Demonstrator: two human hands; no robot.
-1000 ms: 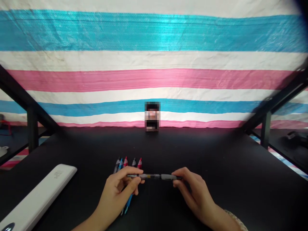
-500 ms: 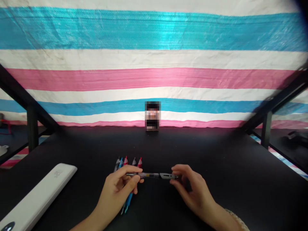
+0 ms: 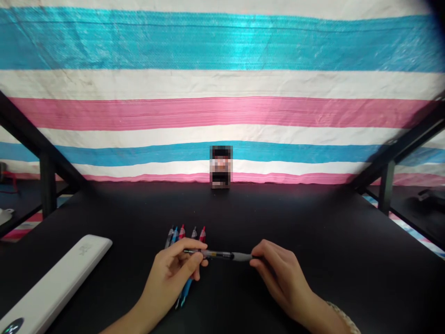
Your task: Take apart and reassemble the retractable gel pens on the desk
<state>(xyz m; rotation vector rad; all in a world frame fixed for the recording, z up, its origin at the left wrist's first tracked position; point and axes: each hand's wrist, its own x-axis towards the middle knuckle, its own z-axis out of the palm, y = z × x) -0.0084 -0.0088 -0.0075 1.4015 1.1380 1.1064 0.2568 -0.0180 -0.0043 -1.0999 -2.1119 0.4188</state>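
Between my two hands a clear-barrelled pen (image 3: 220,255) with a grey clip end is held level above the black table (image 3: 278,208). My left hand (image 3: 175,266) pinches its tip end between thumb and fingers. The grey end is pinched by the thumb and fingertips of my right hand (image 3: 280,273). Several pens lie on the table behind and beneath my left hand, among them a blue pen (image 3: 187,291) and a red-topped pen (image 3: 202,234). Their middles are partly covered by that hand.
A long white device (image 3: 59,283) lies at the left of the table. A small pixelated object (image 3: 221,167) stands at the back edge before the striped sheet (image 3: 222,111). Black frame bars (image 3: 396,153) slope at both sides.
The pen has rolled about its length, so its grey clip faces another way. My right fingers have closed on its end and shifted slightly right. My left hand is nearly unmoved.
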